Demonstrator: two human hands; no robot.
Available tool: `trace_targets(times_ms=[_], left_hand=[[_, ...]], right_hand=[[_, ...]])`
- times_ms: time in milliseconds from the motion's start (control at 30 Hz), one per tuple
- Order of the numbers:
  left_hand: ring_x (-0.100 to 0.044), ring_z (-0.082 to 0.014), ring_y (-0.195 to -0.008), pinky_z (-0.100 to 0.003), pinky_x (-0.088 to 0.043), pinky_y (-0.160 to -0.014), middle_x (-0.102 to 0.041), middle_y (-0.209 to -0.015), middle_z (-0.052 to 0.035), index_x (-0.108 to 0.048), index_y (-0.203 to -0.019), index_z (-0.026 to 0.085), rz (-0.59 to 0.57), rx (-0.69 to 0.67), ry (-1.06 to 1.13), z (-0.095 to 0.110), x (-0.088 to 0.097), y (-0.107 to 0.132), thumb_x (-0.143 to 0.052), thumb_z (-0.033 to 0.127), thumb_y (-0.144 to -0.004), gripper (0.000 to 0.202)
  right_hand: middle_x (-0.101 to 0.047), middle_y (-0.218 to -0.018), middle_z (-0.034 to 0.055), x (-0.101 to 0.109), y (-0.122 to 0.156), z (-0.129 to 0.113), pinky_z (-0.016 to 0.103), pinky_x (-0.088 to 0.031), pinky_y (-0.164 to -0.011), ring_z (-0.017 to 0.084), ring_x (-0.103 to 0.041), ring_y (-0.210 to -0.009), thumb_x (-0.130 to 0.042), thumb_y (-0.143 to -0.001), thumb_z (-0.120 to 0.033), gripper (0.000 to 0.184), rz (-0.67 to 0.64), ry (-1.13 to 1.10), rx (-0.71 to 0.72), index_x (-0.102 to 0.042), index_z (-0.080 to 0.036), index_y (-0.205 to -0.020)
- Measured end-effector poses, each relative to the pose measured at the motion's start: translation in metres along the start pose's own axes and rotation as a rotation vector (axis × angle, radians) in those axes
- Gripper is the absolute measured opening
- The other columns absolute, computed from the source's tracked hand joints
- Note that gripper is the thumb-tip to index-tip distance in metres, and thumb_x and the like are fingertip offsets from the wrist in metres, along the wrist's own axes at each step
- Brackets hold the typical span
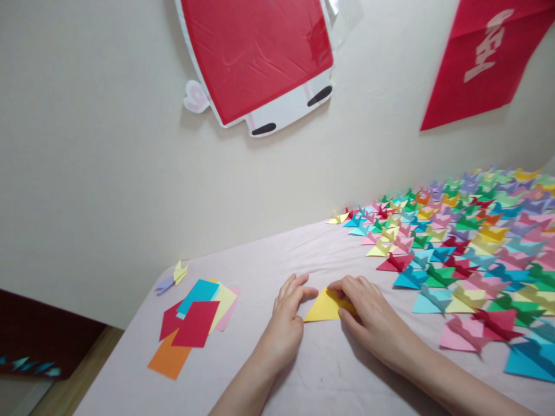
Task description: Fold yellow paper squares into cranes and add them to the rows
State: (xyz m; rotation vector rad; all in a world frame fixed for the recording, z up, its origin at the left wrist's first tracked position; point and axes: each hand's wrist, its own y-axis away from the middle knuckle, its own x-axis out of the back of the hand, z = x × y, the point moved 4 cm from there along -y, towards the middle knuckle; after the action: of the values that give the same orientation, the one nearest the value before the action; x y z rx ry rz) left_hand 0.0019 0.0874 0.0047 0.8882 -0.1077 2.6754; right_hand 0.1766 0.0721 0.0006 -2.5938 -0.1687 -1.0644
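A yellow folded paper triangle (323, 307) lies on the pale pink table cover (303, 254) in front of me. My left hand (286, 320) rests beside its left edge, fingers curled, with the fingertips touching the paper's upper corner. My right hand (368, 315) presses down on the triangle's right part, with fingers on top and the thumb at its lower edge. To the left lies a loose stack of flat coloured paper squares (195, 323), with red, blue, yellow, pink and orange sheets.
Several folded paper cranes (468, 254) in many colours cover the right side of the table to the wall. Two small folded pieces (173, 277) sit near the table's far left corner. Red banners (260, 58) hang on the wall. The table's left edge drops to a wooden floor (73, 375).
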Motion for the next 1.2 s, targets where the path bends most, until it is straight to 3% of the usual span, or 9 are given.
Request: trace_targets(times_ms=[167, 367, 567, 767, 1000, 1200], left_hand=[[-0.033, -0.018, -0.143, -0.046, -0.022, -0.122, -0.05, -0.144, -0.007, -0.062, -0.117, 0.019, 0.155, -0.04, -0.01, -0.002, -0.002, 0.01, -0.035, -0.006, -0.059, 0.069], [-0.032, -0.0273, -0.142, -0.053, -0.028, -0.117, -0.05, -0.143, -0.0122, -0.061, -0.117, 0.018, 0.244, -0.105, -0.208, 0.014, -0.007, 0.024, -0.052, 0.003, -0.068, 0.052], [-0.037, -0.0276, -0.138, -0.054, -0.032, -0.114, -0.055, -0.137, -0.0109, -0.062, -0.113, 0.02, 0.259, -0.155, -0.266, 0.018, -0.007, 0.024, -0.055, 0.006, -0.071, 0.045], [-0.037, -0.028, -0.137, -0.054, -0.033, -0.112, -0.056, -0.136, -0.0097, -0.064, -0.109, 0.02, 0.278, -0.184, -0.318, 0.019, -0.009, 0.026, -0.062, 0.011, -0.074, 0.036], [-0.04, -0.028, -0.134, -0.053, -0.036, -0.109, -0.059, -0.131, -0.0075, -0.064, -0.099, 0.022, 0.306, -0.192, -0.313, 0.024, -0.008, 0.028, -0.063, 0.007, -0.072, 0.031], [-0.042, -0.0287, -0.133, -0.053, -0.037, -0.108, -0.057, -0.133, -0.0075, -0.06, -0.09, 0.023, 0.345, -0.269, -0.376, 0.032, -0.009, 0.035, -0.062, 0.004, -0.07, 0.028]], right_hand=[[-0.057, -0.11, 0.0093, 0.004, 0.0, 0.001, 0.043, -0.044, -0.095, 0.026, -0.053, -0.109, -0.049, -0.085, -0.017, 0.021, 0.056, -0.081, 0.008, -0.054, -0.021, -0.105], [-0.056, -0.116, 0.0101, 0.006, 0.0, -0.004, 0.048, -0.044, -0.097, 0.029, -0.052, -0.11, -0.063, -0.073, -0.018, 0.032, 0.035, -0.009, 0.006, -0.059, -0.021, -0.104], [-0.061, -0.108, 0.0069, 0.005, 0.0, -0.004, 0.043, -0.046, -0.092, 0.026, -0.055, -0.103, -0.059, -0.071, -0.012, 0.031, 0.018, 0.013, 0.061, -0.06, -0.022, -0.101], [-0.059, -0.122, 0.0107, 0.004, 0.002, 0.0, 0.047, -0.043, -0.097, 0.03, -0.052, -0.112, -0.066, -0.074, -0.022, 0.032, 0.068, 0.08, 0.055, -0.062, -0.022, -0.105], [-0.063, -0.104, 0.0045, 0.01, 0.003, -0.009, 0.04, -0.045, -0.09, 0.025, -0.053, -0.101, -0.056, -0.069, -0.006, 0.033, 0.036, -0.033, 0.112, -0.057, -0.023, -0.097], [-0.061, -0.106, 0.0036, 0.012, 0.002, -0.016, 0.042, -0.044, -0.093, 0.024, -0.052, -0.103, -0.053, -0.069, -0.002, 0.026, 0.008, -0.056, 0.174, -0.06, -0.024, -0.081]])
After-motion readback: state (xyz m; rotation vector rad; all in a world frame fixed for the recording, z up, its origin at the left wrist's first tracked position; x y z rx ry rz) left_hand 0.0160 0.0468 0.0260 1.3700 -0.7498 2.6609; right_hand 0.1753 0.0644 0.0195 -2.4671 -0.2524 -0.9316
